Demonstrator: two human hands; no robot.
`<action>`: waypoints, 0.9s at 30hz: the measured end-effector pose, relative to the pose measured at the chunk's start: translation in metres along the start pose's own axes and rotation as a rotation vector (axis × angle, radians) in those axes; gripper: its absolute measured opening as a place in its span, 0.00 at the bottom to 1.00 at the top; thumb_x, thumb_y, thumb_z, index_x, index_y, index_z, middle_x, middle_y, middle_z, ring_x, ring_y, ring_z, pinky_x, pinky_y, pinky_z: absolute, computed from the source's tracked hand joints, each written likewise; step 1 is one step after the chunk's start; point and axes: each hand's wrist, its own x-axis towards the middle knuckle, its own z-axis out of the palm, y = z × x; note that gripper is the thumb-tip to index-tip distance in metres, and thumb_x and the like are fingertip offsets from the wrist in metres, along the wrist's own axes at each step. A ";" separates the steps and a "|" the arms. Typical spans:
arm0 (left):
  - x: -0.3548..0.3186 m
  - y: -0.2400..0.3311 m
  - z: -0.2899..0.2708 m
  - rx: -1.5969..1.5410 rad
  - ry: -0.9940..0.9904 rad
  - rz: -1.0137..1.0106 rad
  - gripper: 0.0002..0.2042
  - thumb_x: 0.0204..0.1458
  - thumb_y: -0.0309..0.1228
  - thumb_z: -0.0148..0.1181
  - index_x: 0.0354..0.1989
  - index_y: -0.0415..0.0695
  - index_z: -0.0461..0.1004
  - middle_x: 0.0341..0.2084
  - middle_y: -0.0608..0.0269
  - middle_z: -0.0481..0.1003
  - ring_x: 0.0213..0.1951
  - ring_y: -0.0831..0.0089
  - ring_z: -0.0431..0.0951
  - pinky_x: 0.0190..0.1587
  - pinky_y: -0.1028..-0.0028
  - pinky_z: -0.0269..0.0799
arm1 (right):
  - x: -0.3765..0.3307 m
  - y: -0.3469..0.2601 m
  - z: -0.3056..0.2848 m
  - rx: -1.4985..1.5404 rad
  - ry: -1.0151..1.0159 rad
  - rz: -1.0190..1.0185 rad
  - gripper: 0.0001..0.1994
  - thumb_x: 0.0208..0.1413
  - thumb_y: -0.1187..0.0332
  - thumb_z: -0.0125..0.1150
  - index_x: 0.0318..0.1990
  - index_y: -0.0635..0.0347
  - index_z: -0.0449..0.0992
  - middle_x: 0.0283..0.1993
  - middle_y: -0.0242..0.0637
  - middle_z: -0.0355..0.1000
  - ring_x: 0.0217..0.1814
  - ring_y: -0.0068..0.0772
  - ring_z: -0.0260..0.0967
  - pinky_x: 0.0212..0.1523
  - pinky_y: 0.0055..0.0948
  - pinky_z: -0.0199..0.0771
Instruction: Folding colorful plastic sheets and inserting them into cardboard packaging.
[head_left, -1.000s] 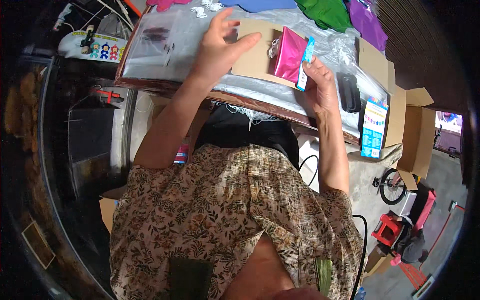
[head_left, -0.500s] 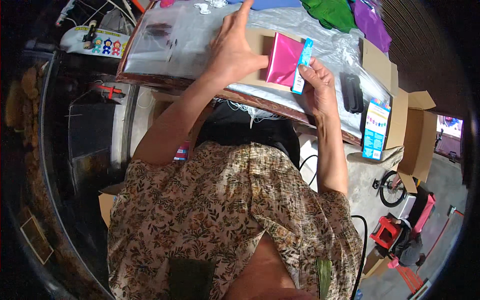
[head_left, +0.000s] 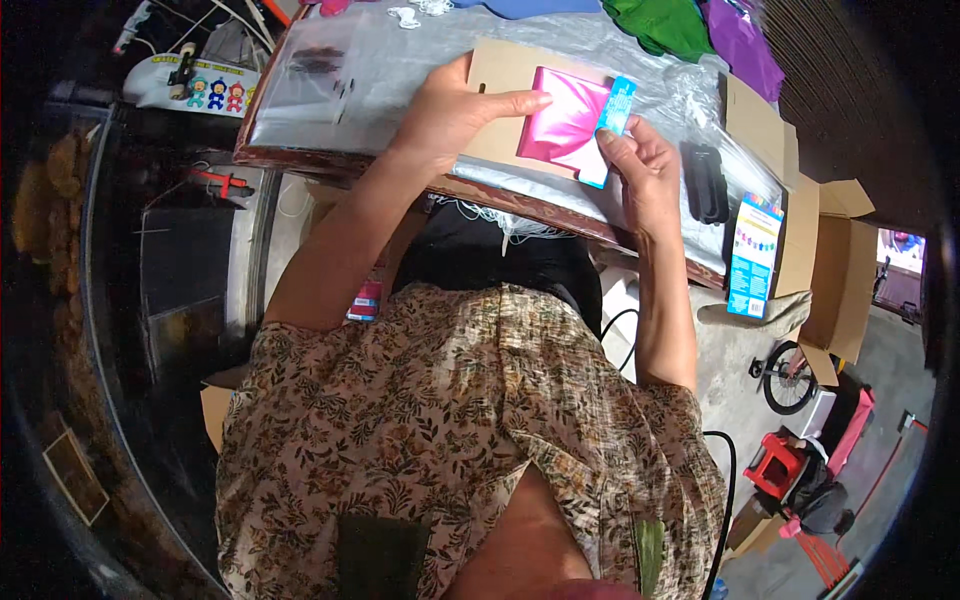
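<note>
A shiny pink folded sheet (head_left: 568,118) lies over a flat piece of brown cardboard (head_left: 497,75) above the table's near edge. My left hand (head_left: 440,118) grips the cardboard's left side, its thumb stretched across onto the pink sheet and its other fingers mostly hidden behind the board. Along the pink sheet's right edge runs a narrow blue and white card (head_left: 613,122). My right hand (head_left: 645,165) pinches this card between thumb and fingers; its fingertips are partly hidden.
Clear plastic covers the table (head_left: 420,60). Green fabric (head_left: 660,28) and purple fabric (head_left: 745,50) lie at the far right. A black oblong object (head_left: 705,183), a blue printed packet (head_left: 755,255) and an open cardboard box (head_left: 835,280) are to the right.
My left hand has come down from its raised, spread pose onto the cardboard and the pink sheet. The pink sheet now looks wrinkled and tilted. My right hand keeps its pinch.
</note>
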 end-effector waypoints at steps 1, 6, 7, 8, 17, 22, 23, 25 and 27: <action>0.000 0.000 0.000 0.000 0.000 0.001 0.30 0.46 0.27 0.76 0.59 0.34 0.71 0.42 0.58 0.81 0.41 0.74 0.81 0.48 0.74 0.76 | -0.002 -0.003 0.002 -0.037 0.004 0.006 0.08 0.61 0.78 0.60 0.47 0.68 0.77 0.37 0.33 0.80 0.34 0.18 0.74 0.38 0.19 0.73; -0.003 -0.005 -0.001 -0.044 0.010 -0.122 0.18 0.48 0.28 0.74 0.48 0.36 0.78 0.41 0.60 0.82 0.41 0.74 0.82 0.46 0.74 0.78 | -0.002 0.000 -0.007 -0.141 -0.013 0.105 0.13 0.59 0.76 0.62 0.51 0.69 0.76 0.45 0.37 0.80 0.41 0.21 0.75 0.48 0.21 0.73; -0.004 -0.007 0.002 -0.054 0.011 -0.163 0.18 0.48 0.28 0.74 0.48 0.37 0.79 0.41 0.60 0.82 0.40 0.74 0.82 0.45 0.74 0.78 | -0.006 0.003 -0.013 -0.170 0.030 0.132 0.12 0.59 0.77 0.62 0.51 0.69 0.77 0.44 0.36 0.80 0.40 0.20 0.75 0.47 0.21 0.73; -0.001 -0.004 0.001 -0.057 0.017 -0.197 0.18 0.48 0.28 0.74 0.48 0.37 0.79 0.40 0.59 0.82 0.38 0.74 0.82 0.44 0.73 0.79 | -0.006 0.007 -0.018 -0.194 0.066 0.152 0.12 0.59 0.77 0.62 0.50 0.69 0.77 0.43 0.35 0.80 0.39 0.20 0.75 0.46 0.20 0.73; 0.006 0.004 -0.069 0.276 -0.202 -0.011 0.14 0.56 0.33 0.67 0.48 0.39 0.80 0.39 0.58 0.83 0.37 0.73 0.82 0.43 0.75 0.78 | -0.005 0.020 -0.030 0.059 0.027 0.158 0.09 0.59 0.77 0.61 0.46 0.67 0.79 0.40 0.32 0.79 0.36 0.18 0.74 0.41 0.18 0.70; 0.001 0.023 -0.242 0.871 0.168 0.224 0.12 0.54 0.34 0.69 0.43 0.40 0.83 0.34 0.64 0.83 0.35 0.81 0.79 0.40 0.78 0.75 | -0.007 -0.003 -0.037 -0.046 0.143 0.144 0.08 0.60 0.74 0.62 0.45 0.63 0.79 0.37 0.27 0.78 0.33 0.16 0.72 0.35 0.17 0.68; 0.000 0.021 -0.263 0.863 0.197 0.190 0.12 0.53 0.33 0.70 0.43 0.40 0.83 0.36 0.64 0.82 0.36 0.81 0.79 0.41 0.79 0.74 | -0.004 -0.002 -0.036 -0.038 0.153 0.128 0.08 0.60 0.73 0.62 0.45 0.62 0.79 0.36 0.26 0.78 0.32 0.15 0.71 0.33 0.17 0.67; 0.003 0.013 -0.282 0.870 0.196 0.143 0.13 0.51 0.33 0.71 0.43 0.40 0.83 0.35 0.65 0.82 0.36 0.82 0.78 0.41 0.79 0.74 | -0.002 0.001 -0.035 -0.031 0.164 0.119 0.07 0.60 0.72 0.63 0.45 0.61 0.79 0.35 0.26 0.78 0.31 0.15 0.71 0.32 0.17 0.66; 0.002 0.010 -0.290 0.891 0.187 0.066 0.15 0.48 0.34 0.74 0.42 0.41 0.83 0.35 0.66 0.82 0.34 0.83 0.77 0.39 0.80 0.73 | -0.002 0.003 -0.035 -0.037 0.128 0.144 0.07 0.60 0.72 0.63 0.45 0.61 0.79 0.36 0.26 0.78 0.32 0.15 0.72 0.33 0.18 0.67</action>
